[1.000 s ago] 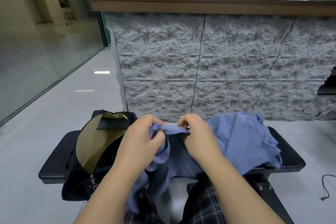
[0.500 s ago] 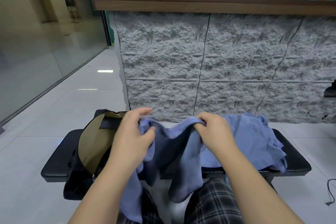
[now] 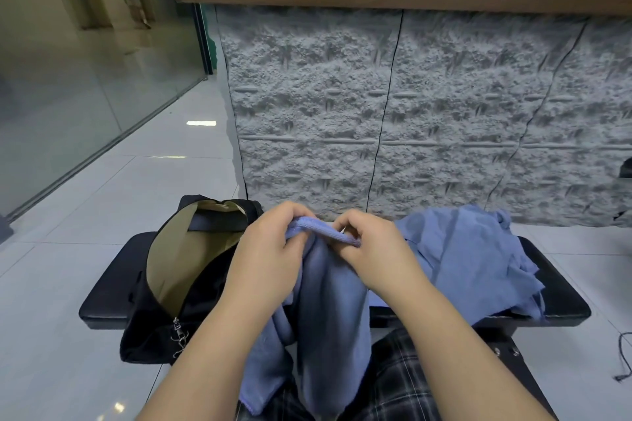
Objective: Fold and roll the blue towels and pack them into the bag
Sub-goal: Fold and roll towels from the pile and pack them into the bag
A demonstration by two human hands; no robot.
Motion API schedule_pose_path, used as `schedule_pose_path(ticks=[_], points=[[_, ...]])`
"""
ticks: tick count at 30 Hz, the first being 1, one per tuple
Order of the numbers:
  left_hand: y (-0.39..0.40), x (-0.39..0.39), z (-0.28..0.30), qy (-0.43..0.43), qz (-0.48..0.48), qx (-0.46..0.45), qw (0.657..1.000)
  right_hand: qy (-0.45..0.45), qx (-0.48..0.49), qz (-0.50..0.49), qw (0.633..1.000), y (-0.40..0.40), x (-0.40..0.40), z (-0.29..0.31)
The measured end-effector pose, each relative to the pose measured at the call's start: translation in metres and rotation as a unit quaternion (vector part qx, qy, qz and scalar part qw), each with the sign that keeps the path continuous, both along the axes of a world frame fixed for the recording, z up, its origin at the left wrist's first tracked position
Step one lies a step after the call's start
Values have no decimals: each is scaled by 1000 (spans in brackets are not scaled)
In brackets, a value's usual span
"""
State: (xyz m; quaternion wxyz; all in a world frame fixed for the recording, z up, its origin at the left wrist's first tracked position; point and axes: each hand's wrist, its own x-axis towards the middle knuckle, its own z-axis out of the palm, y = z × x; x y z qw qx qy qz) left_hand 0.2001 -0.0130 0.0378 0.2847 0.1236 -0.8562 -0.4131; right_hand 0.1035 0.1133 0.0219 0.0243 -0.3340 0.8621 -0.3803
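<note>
At centre frame, the left hand (image 3: 270,258) and right hand (image 3: 374,255) pinch the top hem of a hanging blue microfibre towel (image 3: 328,311), between the open black, tan-lined bag (image 3: 181,270) and the crumpled blue towel pile (image 3: 472,260) on the black padded bench (image 3: 561,297).

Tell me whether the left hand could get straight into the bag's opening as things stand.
Probably yes, once freed: the left hand pinches the held towel with the right hand, but the bag gapes open right beside it, nothing between.

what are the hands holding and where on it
Both hands, left and right, pinch one blue towel along its top edge; the rest hangs down.
</note>
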Motion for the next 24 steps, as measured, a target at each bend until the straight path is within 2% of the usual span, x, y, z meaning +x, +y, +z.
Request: schedule_pose_path(ticks=[4,8,10,13,17,20,24], points=[[-6,2,6,53,32,131,989,-29,60,-82,994,7,-8,-12],[-16,3,9,106,101,189,971,-68,170,-171,968,23,-19,-17],[-18,6,9,112,134,192,966,-77,129,-183,972,25,-24,-18],[-17,3,3,79,122,188,971,-106,23,-155,982,20,-24,-8],[-18,-5,-11,29,120,198,973,-183,6,-110,977,16,-20,6],[-17,-6,-15,28,121,220,968,-319,-41,-86,943,14,-16,8],[-3,-5,-10,66,14,214,975,-408,-91,-56,907,11,-10,8]])
